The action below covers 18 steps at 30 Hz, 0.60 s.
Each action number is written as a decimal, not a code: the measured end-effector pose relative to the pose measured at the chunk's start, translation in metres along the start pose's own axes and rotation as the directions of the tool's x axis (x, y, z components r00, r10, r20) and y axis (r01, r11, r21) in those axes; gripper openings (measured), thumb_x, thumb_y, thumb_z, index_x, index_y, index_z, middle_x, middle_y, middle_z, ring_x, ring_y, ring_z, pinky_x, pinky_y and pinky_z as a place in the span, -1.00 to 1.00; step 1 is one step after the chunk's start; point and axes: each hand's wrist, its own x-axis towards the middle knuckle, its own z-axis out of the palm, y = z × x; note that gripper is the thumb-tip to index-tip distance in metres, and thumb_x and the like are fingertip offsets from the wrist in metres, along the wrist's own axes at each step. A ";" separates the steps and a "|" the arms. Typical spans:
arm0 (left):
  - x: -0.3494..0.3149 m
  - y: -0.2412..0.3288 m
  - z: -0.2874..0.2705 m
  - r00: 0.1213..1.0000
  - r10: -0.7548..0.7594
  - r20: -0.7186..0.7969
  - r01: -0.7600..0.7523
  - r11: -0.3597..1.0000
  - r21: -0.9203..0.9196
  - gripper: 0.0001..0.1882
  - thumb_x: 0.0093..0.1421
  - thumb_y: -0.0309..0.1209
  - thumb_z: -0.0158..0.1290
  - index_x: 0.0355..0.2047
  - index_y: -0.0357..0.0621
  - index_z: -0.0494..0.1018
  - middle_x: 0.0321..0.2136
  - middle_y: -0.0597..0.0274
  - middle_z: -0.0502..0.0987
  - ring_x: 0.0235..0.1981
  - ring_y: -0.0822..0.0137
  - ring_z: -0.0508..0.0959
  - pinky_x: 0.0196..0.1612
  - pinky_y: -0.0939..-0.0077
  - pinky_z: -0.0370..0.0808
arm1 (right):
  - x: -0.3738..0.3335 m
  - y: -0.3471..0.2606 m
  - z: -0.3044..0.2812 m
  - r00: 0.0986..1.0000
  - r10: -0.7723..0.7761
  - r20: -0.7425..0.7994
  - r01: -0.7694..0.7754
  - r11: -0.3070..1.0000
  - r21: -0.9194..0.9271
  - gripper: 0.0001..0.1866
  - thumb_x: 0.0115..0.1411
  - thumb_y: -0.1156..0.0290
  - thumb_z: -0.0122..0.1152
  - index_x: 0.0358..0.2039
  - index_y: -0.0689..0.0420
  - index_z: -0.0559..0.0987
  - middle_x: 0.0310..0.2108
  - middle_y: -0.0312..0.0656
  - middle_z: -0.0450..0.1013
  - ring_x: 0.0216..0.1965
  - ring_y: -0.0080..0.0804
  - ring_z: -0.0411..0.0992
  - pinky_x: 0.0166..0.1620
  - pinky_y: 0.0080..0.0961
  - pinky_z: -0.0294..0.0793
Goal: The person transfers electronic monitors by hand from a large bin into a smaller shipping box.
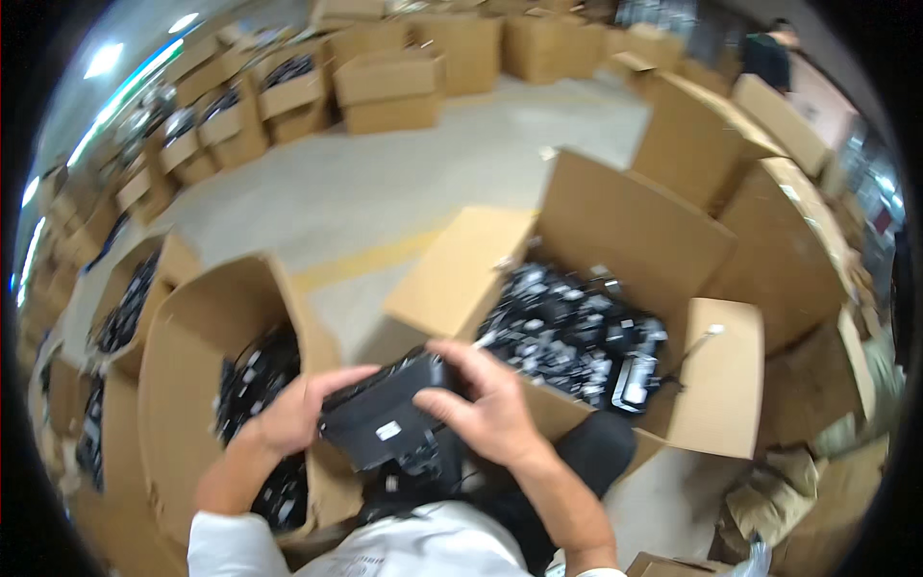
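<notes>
A black, boxy plastic device [370,420] with a small white label is held in front of my body, between both hands. My left hand [300,415] grips its left edge, the fingers partly hidden behind it. At the other end, my right hand [486,409] is closed round the device with the thumb on its face. A dark piece with a bracket-like shape [418,457] hangs at the device's lower edge; blur hides its detail. Just beyond my right hand, an open cardboard box [635,231] holds many black devices and cables [567,327].
To my left stands a tall open carton [207,322] with black items inside. More cartons [389,91] line the far side and left. A person [766,60] is at the far right. Crumpled brown paper [774,500] lies at lower right. A yellow stripe [370,260] crosses the grey floor [385,173].
</notes>
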 end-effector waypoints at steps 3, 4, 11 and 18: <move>0.017 -0.020 0.039 0.996 0.092 -0.011 -0.090 0.985 0.147 -0.28 0.04 -0.42 0.35 0.20 -0.32 0.34 0.03 0.14 0.50 0.05 0.36 0.48 0.19 0.46 0.36 | -0.034 0.028 -0.021 0.989 0.078 -0.124 -0.081 0.997 -0.018 -0.49 0.10 0.47 0.43 0.05 0.31 0.50 -0.08 -0.14 0.47 -0.07 -0.45 0.46 -0.01 -0.55 0.46; 0.025 -0.024 0.041 1.000 0.001 -0.029 0.004 0.988 0.153 -0.25 -0.02 -0.42 0.38 0.19 -0.28 0.36 0.01 0.16 0.51 0.02 0.36 0.49 0.16 0.45 0.40 | -0.043 0.023 -0.028 0.985 -0.025 -0.174 -0.016 0.973 -0.229 -0.47 0.07 0.45 0.44 0.05 0.30 0.50 -0.07 -0.09 0.45 -0.05 -0.31 0.46 0.03 -0.47 0.45; 0.052 0.002 0.098 0.952 0.229 0.204 -0.296 0.859 0.417 -0.32 0.01 -0.35 0.36 0.14 -0.24 0.40 -0.01 0.18 0.53 0.00 0.37 0.51 0.14 0.44 0.43 | -0.088 0.029 -0.039 0.862 0.206 -0.463 -0.113 0.969 0.222 -0.62 0.38 0.24 0.03 0.05 0.26 0.45 -0.14 -0.27 0.44 -0.13 -0.60 0.35 -0.04 -0.60 0.37; 0.113 -0.076 0.119 0.912 0.343 -0.224 -0.286 0.925 0.252 -0.67 0.34 -0.27 0.09 -0.05 -0.29 0.44 -0.22 0.31 0.56 -0.17 0.48 0.48 -0.08 0.57 0.45 | -0.090 0.035 -0.042 0.580 0.024 -0.815 0.024 0.999 0.046 -0.51 0.23 0.32 0.21 0.11 0.31 0.43 -0.16 -0.10 0.47 -0.13 -0.33 0.44 0.03 -0.46 0.40</move>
